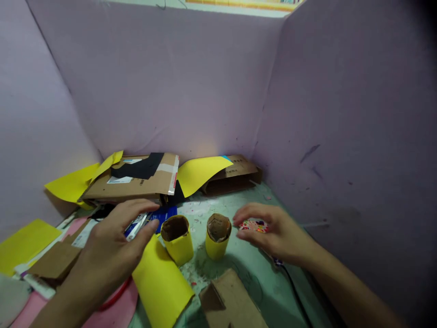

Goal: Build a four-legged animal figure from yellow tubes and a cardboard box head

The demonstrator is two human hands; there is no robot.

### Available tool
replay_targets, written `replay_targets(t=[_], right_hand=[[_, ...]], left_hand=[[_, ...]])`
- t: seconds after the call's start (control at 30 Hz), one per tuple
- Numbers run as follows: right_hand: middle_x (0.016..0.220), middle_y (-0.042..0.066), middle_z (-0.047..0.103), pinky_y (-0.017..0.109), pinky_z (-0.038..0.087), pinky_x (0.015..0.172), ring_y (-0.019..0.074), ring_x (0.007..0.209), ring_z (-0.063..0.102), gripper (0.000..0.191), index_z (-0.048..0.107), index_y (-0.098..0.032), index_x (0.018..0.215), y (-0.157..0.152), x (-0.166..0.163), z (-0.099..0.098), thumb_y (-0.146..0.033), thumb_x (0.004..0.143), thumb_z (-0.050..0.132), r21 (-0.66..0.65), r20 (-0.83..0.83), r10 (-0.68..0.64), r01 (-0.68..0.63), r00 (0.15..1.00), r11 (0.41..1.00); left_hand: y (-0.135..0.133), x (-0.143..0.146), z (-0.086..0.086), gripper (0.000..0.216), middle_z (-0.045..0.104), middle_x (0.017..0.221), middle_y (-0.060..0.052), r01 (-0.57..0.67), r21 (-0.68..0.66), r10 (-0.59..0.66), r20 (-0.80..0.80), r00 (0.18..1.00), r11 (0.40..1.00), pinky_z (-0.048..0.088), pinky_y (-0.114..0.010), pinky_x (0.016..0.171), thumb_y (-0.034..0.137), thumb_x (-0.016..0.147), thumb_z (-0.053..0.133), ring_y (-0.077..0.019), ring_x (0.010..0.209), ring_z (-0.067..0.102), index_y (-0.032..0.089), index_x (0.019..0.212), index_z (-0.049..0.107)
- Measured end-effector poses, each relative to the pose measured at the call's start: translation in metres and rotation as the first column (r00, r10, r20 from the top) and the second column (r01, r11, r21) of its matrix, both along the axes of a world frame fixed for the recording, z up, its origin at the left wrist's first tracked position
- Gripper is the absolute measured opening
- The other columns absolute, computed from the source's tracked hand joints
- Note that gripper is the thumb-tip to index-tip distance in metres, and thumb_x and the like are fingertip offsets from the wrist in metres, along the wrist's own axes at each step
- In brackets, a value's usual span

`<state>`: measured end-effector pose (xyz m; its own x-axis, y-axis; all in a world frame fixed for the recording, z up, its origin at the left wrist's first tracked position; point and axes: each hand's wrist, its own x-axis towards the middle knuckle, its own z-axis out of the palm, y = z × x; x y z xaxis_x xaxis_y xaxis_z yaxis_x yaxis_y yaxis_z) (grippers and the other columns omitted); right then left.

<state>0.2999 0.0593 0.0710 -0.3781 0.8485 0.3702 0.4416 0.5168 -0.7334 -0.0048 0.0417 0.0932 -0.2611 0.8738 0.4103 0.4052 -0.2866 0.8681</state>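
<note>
Hovering with parted, empty fingers (139, 206) on left hand (114, 246) and right hand (273, 232) beside yellow-covered brown cardboard tubes (181, 251); perhaps risking toppling by brushing.

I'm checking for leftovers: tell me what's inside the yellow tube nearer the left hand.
The yellow tube shows brown inner walls; its bottom is out of sight, so anything lying there would be hidden.

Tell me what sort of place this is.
Probably a craft corner: two yellow-wrapped cardboard tubes, a yellow sheet and folded cardboard sit on a green tabletop between lilac walls.
</note>
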Motion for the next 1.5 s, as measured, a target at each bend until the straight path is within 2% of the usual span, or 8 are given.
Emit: replay_targets(t=[0.1, 0.23, 0.53, 0.77, 0.93, 1.13, 1.33, 1.5], right_hand=[[0.081, 0.002, 0.075, 0.035, 0.048, 0.074, 0.0209, 0.078, 0.063, 0.013, 0.072, -0.021, 0.075, 0.014, -0.04, 0.005, -0.017, 0.07, 0.082, 0.112, 0.331, 0.113, -0.158, 0.937, 0.981], [0.066, 0.001, 0.069, 0.03, 0.04, 0.064, 0.0198, 0.072, 0.057, 0.019, 0.064, -0.019, 0.058, 0.017, -0.055, -0.004, -0.011, 0.068, 0.078, 0.197, 0.568, 0.105, -0.259, 0.816, 0.946], [0.062, 0.0, 0.06, 0.03, 0.044, 0.055, 0.0171, 0.058, 0.056, 0.016, 0.064, -0.021, 0.073, 0.013, -0.023, 0.028, -0.032, 0.084, 0.061, 0.244, -0.179, -0.122, 0.164, 0.976, 0.956], [0.068, -0.001, 0.068, 0.032, 0.038, 0.065, 0.0153, 0.062, 0.058, 0.009, 0.06, -0.022, 0.08, -0.023, -0.053, 0.045, -0.014, 0.084, 0.058, 0.626, -0.009, 0.082, -0.058, 0.997, 0.778], [0.071, -0.002, 0.071, 0.03, 0.033, 0.064, 0.0146, 0.067, 0.063, 0.014, 0.056, -0.019, 0.07, -0.034, -0.063, 0.06, -0.014, 0.078, 0.067, 0.568, 0.113, 0.032, -0.091, 0.993, 0.818], [0.061, -0.003, 0.065, 0.032, 0.026, 0.063, 0.0145, 0.063, 0.061, 0.022, 0.045, -0.018, 0.062, -0.037, -0.07, 0.065, -0.013, 0.08, 0.056, 0.679, 0.153, 0.022, -0.121, 0.988, 0.724], [0.064, -0.004, 0.062, 0.029, 0.026, 0.066, 0.0107, 0.062, 0.056, 0.024, 0.048, -0.017, 0.062, -0.036, -0.073, 0.063, -0.015, 0.081, 0.063, 0.556, 0.141, -0.001, -0.079, 0.99, 0.827], [0.056, -0.005, 0.05, 0.03, 0.024, 0.063, 0.01, 0.055, 0.045, 0.028, 0.04, -0.018, 0.059, -0.03, -0.078, 0.049, -0.015, 0.082, 0.055, 0.715, 0.043, 0.01, -0.038, 0.999, 0.698]], left_hand=[[-0.001, 0.018, 0.004, 0.025, 0.075, 0.098, -0.001, -0.005, 0.101, 0.035, -0.294, 0.955, 0.995, 0.047, -0.032, 0.09, 0.051, 0.069, 0.071, -0.0278, 0.095, 0.065, 0.034, 0.086, 0.077], [-0.008, 0.011, -0.004, 0.023, 0.075, 0.091, 0.002, -0.075, 0.106, 0.1, -0.264, 0.959, 0.992, 0.05, -0.031, 0.083, 0.054, 0.072, 0.068, -0.0255, 0.089, 0.067, 0.036, 0.084, 0.075], [-0.006, 0.02, -0.011, 0.059, 0.069, 0.122, -0.01, 0.189, -0.041, -0.19, -0.014, 0.982, 0.981, 0.049, -0.043, 0.096, 0.051, 0.064, 0.078, -0.0329, 0.112, 0.063, 0.026, 0.116, 0.067], [-0.015, 0.06, 0.016, 0.078, 0.069, 0.12, -0.005, 0.494, -0.23, -0.538, -0.206, 0.817, 0.838, 0.05, -0.042, 0.091, 0.021, 0.057, 0.079, -0.03, 0.104, 0.063, 0.03, 0.131, 0.056], [-0.017, 0.063, 0.02, 0.047, 0.073, 0.108, 0.0, 0.474, -0.064, -0.475, -0.224, 0.851, 0.878, 0.051, -0.034, 0.084, 0.028, 0.07, 0.073, -0.0254, 0.096, 0.066, 0.03, 0.116, 0.065], [-0.02, 0.062, 0.015, 0.036, 0.077, 0.095, 0.002, 0.445, 0.032, -0.435, -0.155, 0.887, 0.895, 0.053, -0.028, 0.067, 0.04, 0.07, 0.076, -0.0232, 0.081, 0.069, 0.029, 0.104, 0.072], [-0.019, 0.062, 0.009, 0.038, 0.075, 0.102, 0.002, 0.409, 0.099, -0.377, -0.24, 0.895, 0.907, 0.052, -0.028, 0.079, 0.039, 0.076, 0.072, -0.0223, 0.092, 0.069, 0.031, 0.113, 0.067], [-0.022, 0.069, 0.01, 0.025, 0.073, 0.086, 0.005, 0.43, 0.079, -0.414, -0.162, 0.896, 0.899, 0.05, -0.025, 0.073, 0.041, 0.076, 0.071, -0.0197, 0.083, 0.068, 0.028, 0.098, 0.069]])
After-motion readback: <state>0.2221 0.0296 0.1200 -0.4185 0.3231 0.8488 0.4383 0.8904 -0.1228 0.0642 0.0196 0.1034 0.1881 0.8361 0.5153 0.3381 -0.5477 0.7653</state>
